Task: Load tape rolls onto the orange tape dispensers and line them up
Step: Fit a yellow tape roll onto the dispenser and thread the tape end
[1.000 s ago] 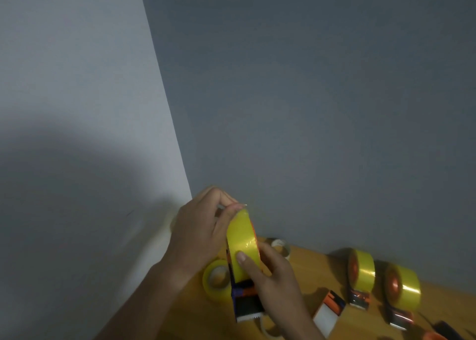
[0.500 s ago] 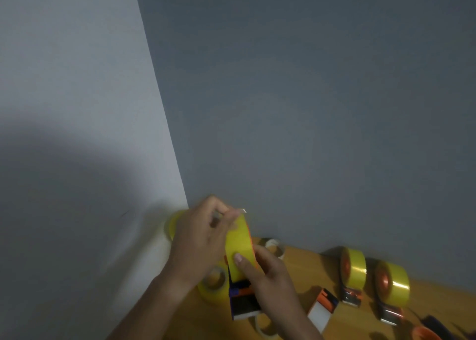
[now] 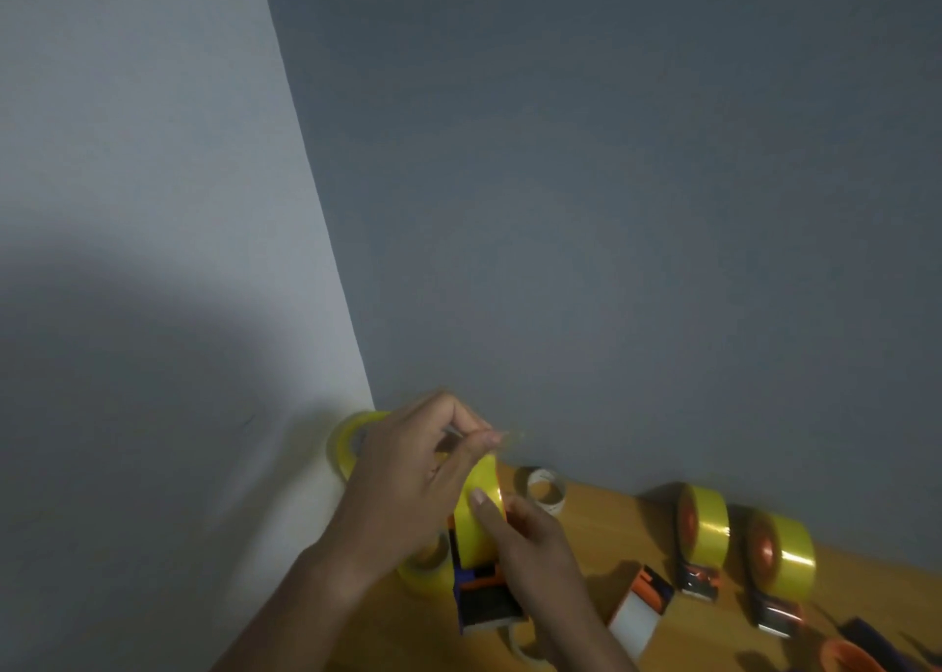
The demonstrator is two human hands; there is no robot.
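My right hand (image 3: 525, 544) holds a yellow tape roll (image 3: 476, 513) seated on an orange and blue dispenser (image 3: 481, 597), thumb pressed on the roll's face. Just above the roll, my left hand (image 3: 413, 478) pinches a thin clear strip, apparently the tape's free end (image 3: 502, 437). Two loaded dispensers with yellow rolls (image 3: 706, 534) (image 3: 785, 562) stand side by side at the right on the wooden table (image 3: 601, 534).
A loose yellow roll (image 3: 346, 442) leans in the wall corner and another (image 3: 425, 567) lies under my left wrist. An empty cardboard core (image 3: 543, 490) sits by the wall. An unloaded dispenser (image 3: 642, 608) lies in front; an orange part (image 3: 851, 656) shows at the bottom right.
My left hand's fingers have lifted off the roll's top edge and now pinch a strip above it. The camera has shifted a little; the right hand keeps its hold.
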